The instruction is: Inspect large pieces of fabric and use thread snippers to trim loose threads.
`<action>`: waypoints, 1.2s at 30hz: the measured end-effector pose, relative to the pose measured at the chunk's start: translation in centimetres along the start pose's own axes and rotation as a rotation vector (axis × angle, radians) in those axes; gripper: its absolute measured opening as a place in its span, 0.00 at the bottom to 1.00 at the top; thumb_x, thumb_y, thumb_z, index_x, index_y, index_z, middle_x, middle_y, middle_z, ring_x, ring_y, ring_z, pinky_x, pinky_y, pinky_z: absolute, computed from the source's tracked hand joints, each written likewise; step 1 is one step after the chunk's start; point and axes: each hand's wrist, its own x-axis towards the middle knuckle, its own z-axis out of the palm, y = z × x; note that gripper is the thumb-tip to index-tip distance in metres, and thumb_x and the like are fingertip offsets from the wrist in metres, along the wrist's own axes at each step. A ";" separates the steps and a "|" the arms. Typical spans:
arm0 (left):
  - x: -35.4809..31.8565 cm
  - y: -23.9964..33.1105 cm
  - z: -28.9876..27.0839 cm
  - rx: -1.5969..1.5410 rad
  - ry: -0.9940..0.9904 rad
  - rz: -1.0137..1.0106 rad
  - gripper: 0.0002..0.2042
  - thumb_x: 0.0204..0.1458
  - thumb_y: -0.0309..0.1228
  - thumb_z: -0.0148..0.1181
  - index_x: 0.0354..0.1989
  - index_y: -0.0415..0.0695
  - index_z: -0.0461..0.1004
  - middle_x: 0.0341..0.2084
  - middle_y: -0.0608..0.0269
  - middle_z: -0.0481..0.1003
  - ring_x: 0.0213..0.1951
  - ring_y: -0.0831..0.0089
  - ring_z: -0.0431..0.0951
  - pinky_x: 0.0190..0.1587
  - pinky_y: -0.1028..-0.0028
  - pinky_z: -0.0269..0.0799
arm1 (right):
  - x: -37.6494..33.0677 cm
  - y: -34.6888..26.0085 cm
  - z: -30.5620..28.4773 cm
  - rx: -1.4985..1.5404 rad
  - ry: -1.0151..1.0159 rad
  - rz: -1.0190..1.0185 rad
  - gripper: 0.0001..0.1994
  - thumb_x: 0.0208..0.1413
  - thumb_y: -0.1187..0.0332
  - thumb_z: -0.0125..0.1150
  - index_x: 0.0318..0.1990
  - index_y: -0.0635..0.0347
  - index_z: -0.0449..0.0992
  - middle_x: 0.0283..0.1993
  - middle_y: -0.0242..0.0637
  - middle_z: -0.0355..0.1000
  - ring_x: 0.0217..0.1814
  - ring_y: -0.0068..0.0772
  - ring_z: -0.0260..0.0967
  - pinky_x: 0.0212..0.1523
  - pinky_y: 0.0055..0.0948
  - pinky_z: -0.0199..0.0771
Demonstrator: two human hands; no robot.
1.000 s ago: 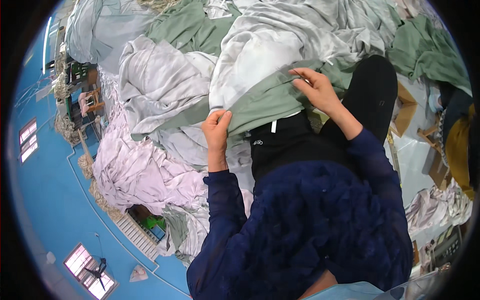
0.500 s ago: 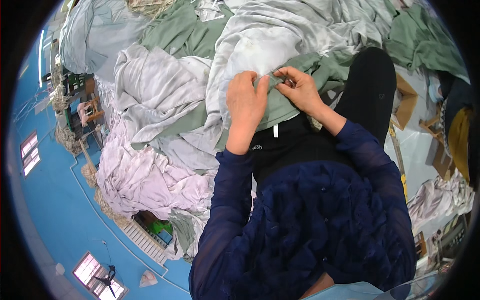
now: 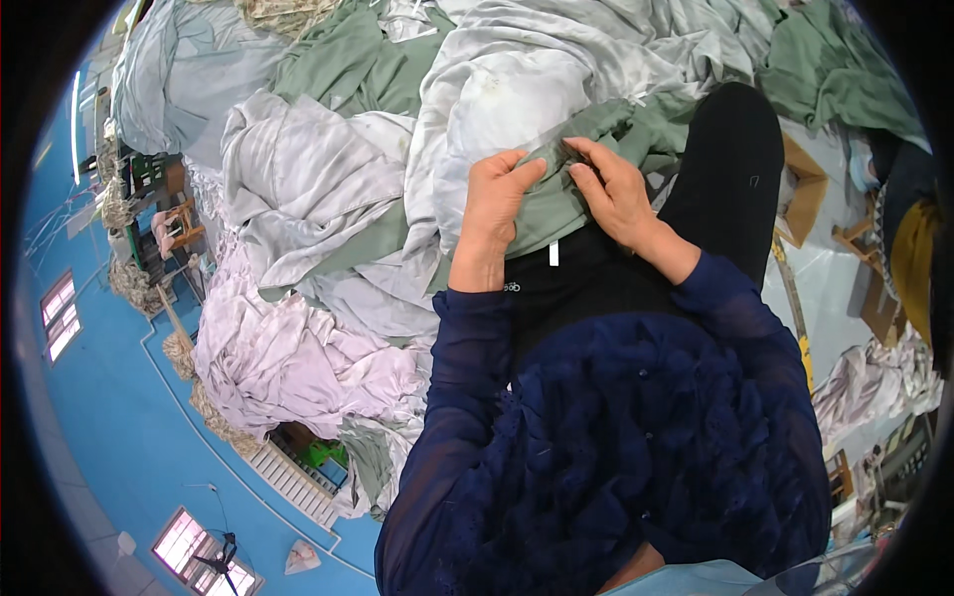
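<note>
Across my lap lies a piece of green cloth (image 3: 545, 221), with a small white tag (image 3: 555, 254) hanging from its near edge. My left hand (image 3: 494, 199) is closed on its left part, thumb and forefinger pinching the fabric together. To the right, my right hand (image 3: 618, 199) is over the same cloth. Its thumb and forefinger stand apart there, the tips close to a raised fold, and its other fingers are partly hidden. Whitish-grey cloth (image 3: 512, 99) lies heaped just beyond both hands.
Pale grey cloth (image 3: 318, 169) and pinkish cloth (image 3: 298, 348) lie heaped on the left. More green cloth (image 3: 845, 74) is at the far right. An open cardboard box (image 3: 803, 189) sits beside my right knee (image 3: 735, 149). A wooden stool (image 3: 179, 223) stands at far left.
My right thumb and forefinger have parted from their pinch. The left hand has turned and now pinches the cloth, its fingertips a little farther right.
</note>
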 end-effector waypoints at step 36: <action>1.1 -1.0 -0.5 -0.109 -0.060 -0.071 0.06 0.49 0.24 0.64 0.36 0.37 0.79 0.29 0.67 0.79 0.31 0.81 0.76 0.36 0.80 0.71 | 0.8 -1.6 -1.2 -0.172 -0.012 -0.022 0.10 0.53 0.65 0.66 0.43 0.55 0.80 0.27 0.34 0.70 0.27 0.37 0.71 0.27 0.32 0.69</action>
